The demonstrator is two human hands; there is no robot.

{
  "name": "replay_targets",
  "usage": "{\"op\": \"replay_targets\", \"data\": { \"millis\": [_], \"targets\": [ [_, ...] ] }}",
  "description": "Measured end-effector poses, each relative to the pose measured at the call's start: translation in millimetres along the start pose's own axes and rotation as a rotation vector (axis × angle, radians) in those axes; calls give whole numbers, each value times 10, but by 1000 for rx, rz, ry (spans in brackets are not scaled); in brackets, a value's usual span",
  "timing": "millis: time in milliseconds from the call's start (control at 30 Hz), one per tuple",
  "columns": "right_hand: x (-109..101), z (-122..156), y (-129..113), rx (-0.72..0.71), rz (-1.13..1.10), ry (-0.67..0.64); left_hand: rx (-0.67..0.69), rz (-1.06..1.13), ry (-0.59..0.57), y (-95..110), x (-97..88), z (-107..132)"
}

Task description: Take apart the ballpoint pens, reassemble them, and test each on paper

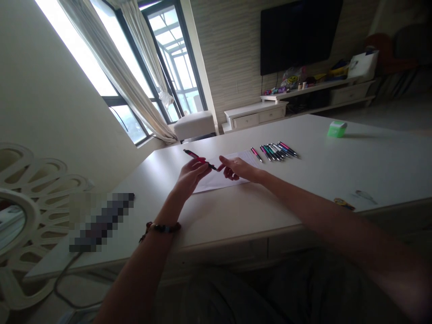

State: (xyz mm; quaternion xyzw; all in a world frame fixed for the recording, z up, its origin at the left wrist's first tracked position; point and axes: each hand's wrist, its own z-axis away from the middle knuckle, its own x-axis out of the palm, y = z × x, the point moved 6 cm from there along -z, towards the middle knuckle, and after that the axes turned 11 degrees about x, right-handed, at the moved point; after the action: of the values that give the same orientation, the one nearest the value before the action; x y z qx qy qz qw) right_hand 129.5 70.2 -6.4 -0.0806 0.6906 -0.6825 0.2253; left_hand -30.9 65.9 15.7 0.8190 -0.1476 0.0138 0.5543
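Observation:
My left hand (pixel 191 176) is closed around a red and black pen (pixel 199 158), which it holds tilted above the table with the tip pointing down to the right. Close to that tip is my right hand (pixel 238 168), thumb and index finger apart and the other fingers partly curled; I see nothing in it. Beneath both hands lies a white sheet of paper (pixel 209 182). Just beyond my right hand, a single pink pen (pixel 256 154) rests beside a row of several pens (pixel 277 151) in dark, green, silver and pink colours.
The white table (pixel 378 166) carries a bright green box (pixel 337 129) at the far right. Near its front right edge lie a small yellow and dark item (pixel 344 204) and a clear thin item (pixel 365 196). A blurred-out dark object (pixel 104 222) with a cable sits at left.

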Motion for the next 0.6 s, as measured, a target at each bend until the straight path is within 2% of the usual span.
{"op": "replay_targets", "data": {
  "millis": [167, 233, 333, 467, 600],
  "targets": [
    [82, 23, -5, -9, -187, -123, -57, -80, -82, 5, 81, 70],
    [54, 11, 9, 20, -251, -110, -49, -108, -75, 34, 58, 72],
    [-30, -7, 22, 51, -367, -15, -7, -229, -64, 55, 20, 73],
    [-89, 16, 77, 149, -420, 119, 124, -600, -156, 25, 87, 94],
    [-66, 46, 139, 255, -464, 172, 352, -931, -155, 93, 199, 124]
  ]
}}
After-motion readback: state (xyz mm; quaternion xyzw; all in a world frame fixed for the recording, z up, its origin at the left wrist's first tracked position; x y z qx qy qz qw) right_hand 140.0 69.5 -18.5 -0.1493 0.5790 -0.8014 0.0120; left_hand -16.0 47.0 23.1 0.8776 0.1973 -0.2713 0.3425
